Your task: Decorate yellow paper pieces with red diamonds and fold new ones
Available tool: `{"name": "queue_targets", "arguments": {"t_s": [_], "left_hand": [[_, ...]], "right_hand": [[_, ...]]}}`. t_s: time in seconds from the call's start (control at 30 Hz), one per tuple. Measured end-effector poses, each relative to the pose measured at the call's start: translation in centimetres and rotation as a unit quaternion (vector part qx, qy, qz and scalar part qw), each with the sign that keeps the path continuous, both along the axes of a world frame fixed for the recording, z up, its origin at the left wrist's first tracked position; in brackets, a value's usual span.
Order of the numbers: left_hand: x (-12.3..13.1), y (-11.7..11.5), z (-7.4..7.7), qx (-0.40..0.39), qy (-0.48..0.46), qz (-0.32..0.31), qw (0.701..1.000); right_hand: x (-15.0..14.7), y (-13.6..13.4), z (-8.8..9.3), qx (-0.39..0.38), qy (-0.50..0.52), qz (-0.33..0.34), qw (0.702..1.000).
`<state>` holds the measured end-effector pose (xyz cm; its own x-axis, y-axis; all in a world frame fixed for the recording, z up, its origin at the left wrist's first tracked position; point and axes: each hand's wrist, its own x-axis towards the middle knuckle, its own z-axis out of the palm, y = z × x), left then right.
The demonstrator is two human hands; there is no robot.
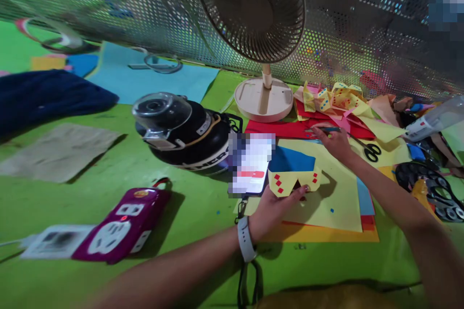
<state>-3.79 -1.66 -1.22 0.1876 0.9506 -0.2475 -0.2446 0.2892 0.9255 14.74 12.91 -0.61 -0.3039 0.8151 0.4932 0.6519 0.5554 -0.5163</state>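
Left hand (pixel 270 210): fingers gripping yellow paper cutout (pixel 290 177) above yellow sheet (pixel 340 188); long axis runs left to right, notch faces near side. Right hand (pixel 335 142): fingers closed on slim tool (pixel 332 129) over red paper (pixel 275 129).

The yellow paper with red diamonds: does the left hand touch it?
Touching: the head view shows the left hand holding the yellow paper, thumb over its lower edge.

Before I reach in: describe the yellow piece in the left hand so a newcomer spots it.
From the round fan, come toward the wearer to the large pale yellow sheet. Over its left part, the left hand holds a small folded yellow paper piece. Red diamond-shaped patches on its face set it apart from that sheet.
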Motion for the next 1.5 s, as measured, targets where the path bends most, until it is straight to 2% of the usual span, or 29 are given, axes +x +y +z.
{"name": "queue_targets", "arguments": {"t_s": [0.33, 0.63, 0.83, 1.0, 1.1, 1.27, 1.4, 1.5], "left_hand": [[-0.1, 0.0, -0.1, 0.004, 0.009, 0.002, 1.000], [0.0, 0.1, 0.0, 0.010, 0.001, -0.004, 1.000], [0.0, 0.0, -0.1, -0.004, 0.000, 0.001, 1.000], [-0.1, 0.0, -0.1, 0.004, 0.003, 0.005, 1.000], [-0.1, 0.1, -0.1, 0.005, 0.003, 0.005, 1.000], [0.0, 0.2, -0.1, -0.011, -0.001, 0.023, 1.000], [0.1, 0.3, 0.0, -0.027, 0.007, 0.029, 0.999], [0.0, 0.3, 0.0, -0.033, 0.017, 0.029, 0.999]], "right_hand": [[0.9, -0.2, 0.1, 0.002, 0.002, 0.010, 1.000], [0.6, 0.5, -1.2, -0.007, -0.015, 0.005, 1.000], [0.5, 0.5, -1.2, -0.006, -0.032, 0.004, 0.999], [0.4, 0.5, -0.9, -0.036, 0.021, -0.005, 0.999], [0.6, 0.2, 0.0, -0.049, 0.073, -0.017, 0.996], [1.9, -2.6, 2.7, -0.137, 0.231, -0.019, 0.963], [3.2, -6.3, 4.4, -0.163, 0.283, -0.058, 0.944], [3.8, -8.0, 4.7, -0.176, 0.287, -0.067, 0.939]]}}
